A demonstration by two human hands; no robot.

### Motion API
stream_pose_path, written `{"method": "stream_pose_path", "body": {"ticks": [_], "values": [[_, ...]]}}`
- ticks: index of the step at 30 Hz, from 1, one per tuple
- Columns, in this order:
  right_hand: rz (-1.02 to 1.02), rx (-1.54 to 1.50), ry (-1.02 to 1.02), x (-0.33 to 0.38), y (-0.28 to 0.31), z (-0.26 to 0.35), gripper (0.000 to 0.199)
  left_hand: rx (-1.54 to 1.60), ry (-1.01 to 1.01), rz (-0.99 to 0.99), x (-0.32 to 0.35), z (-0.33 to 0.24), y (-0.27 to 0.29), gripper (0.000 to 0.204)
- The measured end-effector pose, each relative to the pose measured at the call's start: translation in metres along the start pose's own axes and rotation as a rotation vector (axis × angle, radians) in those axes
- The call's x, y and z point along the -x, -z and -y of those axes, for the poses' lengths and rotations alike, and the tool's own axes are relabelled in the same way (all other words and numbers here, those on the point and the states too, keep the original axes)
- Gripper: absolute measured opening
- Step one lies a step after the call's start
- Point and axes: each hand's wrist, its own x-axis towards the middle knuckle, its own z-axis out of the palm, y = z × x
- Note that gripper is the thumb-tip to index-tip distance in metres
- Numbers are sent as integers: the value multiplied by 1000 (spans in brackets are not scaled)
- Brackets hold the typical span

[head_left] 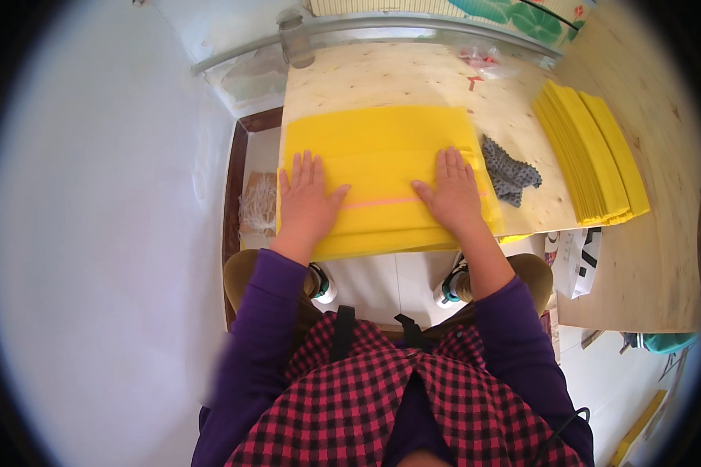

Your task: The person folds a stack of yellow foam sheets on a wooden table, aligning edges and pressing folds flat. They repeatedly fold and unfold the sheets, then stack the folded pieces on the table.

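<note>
Pale wood-grained worktop (366, 74), knots dotting its surface, stands beside a white wall (109, 194) on the left. On its left part, in front of the seated person, lies a wide layered pile of yellow sheets (378, 132), its near edge reaching past the worktop's edge above the lap; a pink line (382, 201) runs across it from side to side. Both hands rest palm down on the pile, flat and well apart, fingers extended away from the body and thumbs pointing inward: the left hand (308, 204) near the left edge, the right hand (453, 198) toward the right edge. Just beside the pile's right side is a crumpled grey patterned cloth (509, 173) with a zigzag edge. Farther right, narrow folded yellow bundles (584, 156) lie side by side, many folds showing. At the far edge stand a greyish see-through bottle (294, 39), on the left, and a clear plastic bag (483, 64) with something red inside, on the right. Below, white shoes (325, 285) show on the floor, and a white printed bag (578, 265) is beneath the bundles.
</note>
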Motion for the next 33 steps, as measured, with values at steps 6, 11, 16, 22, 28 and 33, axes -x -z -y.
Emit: {"method": "stream_pose_path", "body": {"ticks": [6,11,16,22,28,33], "values": [[-59,16,25,-1,-9,-4,84,165,-252,14,-28,-94,-2,70],[-99,25,45,-3,-16,-7,83,268,-134,126,-37,-114,-15,74],[-71,2,-39,-2,-12,-6,83,140,15,110,-22,-56,-22,83],[-39,-3,-110,-1,-7,-19,84,129,146,73,-9,-19,-25,84],[52,-8,-226,-6,24,-37,84,140,141,68,-8,-19,-25,86],[-36,-63,83,-18,48,5,80,154,150,52,-7,-22,-24,86]]}}
